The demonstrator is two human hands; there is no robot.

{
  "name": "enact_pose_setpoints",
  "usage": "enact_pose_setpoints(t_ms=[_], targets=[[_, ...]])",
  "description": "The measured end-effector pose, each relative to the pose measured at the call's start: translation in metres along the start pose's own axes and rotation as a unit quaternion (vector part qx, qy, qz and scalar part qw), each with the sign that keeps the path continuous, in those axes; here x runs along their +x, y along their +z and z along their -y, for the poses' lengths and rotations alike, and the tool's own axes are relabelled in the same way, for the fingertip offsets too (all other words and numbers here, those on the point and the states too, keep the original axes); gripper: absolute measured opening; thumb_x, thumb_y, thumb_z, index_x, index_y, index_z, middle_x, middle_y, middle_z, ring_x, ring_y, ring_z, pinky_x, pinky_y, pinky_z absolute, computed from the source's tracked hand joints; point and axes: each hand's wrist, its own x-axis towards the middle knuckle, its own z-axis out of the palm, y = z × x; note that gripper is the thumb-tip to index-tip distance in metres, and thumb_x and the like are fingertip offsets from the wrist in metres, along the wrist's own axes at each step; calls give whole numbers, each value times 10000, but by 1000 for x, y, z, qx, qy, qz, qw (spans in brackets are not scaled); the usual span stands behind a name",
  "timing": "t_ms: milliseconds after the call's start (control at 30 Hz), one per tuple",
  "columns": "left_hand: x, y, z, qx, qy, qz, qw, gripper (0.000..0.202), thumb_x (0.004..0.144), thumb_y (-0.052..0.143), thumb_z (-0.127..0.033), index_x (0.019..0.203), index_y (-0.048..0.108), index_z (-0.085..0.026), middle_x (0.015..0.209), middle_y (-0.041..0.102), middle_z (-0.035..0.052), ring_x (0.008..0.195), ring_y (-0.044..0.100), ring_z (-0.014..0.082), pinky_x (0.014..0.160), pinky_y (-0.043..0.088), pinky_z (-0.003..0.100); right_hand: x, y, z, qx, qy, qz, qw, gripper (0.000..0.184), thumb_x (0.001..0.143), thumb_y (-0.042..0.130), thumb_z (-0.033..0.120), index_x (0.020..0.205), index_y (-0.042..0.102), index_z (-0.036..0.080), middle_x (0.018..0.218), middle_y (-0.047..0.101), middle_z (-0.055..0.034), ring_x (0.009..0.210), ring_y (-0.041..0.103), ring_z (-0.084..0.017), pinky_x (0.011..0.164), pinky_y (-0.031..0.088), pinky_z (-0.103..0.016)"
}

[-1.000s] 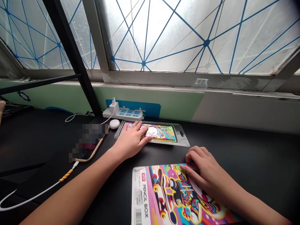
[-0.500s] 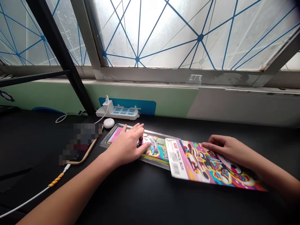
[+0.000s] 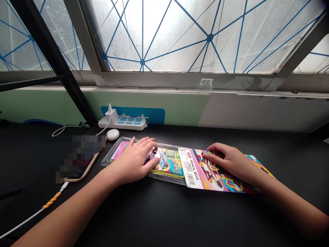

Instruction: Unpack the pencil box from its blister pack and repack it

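A colourful pencil box [image 3: 168,164] lies in a clear plastic tray [image 3: 168,178] on the black desk. My left hand [image 3: 137,157] rests over the box's left half, fingers spread and stretched, covering part of its picture. Over the tray's right end lies a bright printed card [image 3: 197,173] marked "PENCIL BOX", with a barcode at its left end. My right hand [image 3: 226,157] grips the card near its far edge, thumb on top; the other fingertips are partly hidden. My right forearm covers part of the card.
Left of the tray lies a phone [image 3: 84,168], its screen blurred, with a white charging cable [image 3: 28,219]. Behind stand a small white round case [image 3: 112,134] and a power strip [image 3: 131,122]. A black post [image 3: 55,51] slants up at left, before the window.
My right hand has moved left along the card, and the card's near right part has risen toward the wall. My left hand stays over the pencil box. The view has shifted slightly right.
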Motion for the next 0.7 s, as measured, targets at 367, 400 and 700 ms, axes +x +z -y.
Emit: enact_pose_setpoints(t_ms=[367, 400, 700], targets=[[0, -3, 1, -10, 5, 19, 1000, 377, 1007, 452, -530, 1271, 544, -277, 1535, 523, 120, 1499, 379, 296, 1208, 203, 679, 2, -16, -27, 43, 66, 7, 997, 503, 744, 706, 729, 909, 733, 256, 763, 723, -12, 693, 623, -215, 552, 425, -307], [0, -3, 2, -11, 5, 19, 1000, 376, 1006, 454, -529, 1271, 544, -277, 1534, 524, 117, 1495, 385, 298, 1207, 204, 681, 2, -18, -27, 44, 72, 8, 996, 499, 743, 710, 727, 912, 732, 258, 770, 726, -11, 706, 630, -219, 560, 428, -308], [-1, -1, -5, -27, -16, 4, 1000, 374, 994, 488, -499, 1276, 558, -262, 1524, 535, 125, 1492, 384, 312, 1210, 193, 682, -4, -21, -12, 67, 101, -9, 993, 497, 696, 750, 719, 843, 696, 247, 728, 706, -7, 661, 595, -203, 558, 412, -299]])
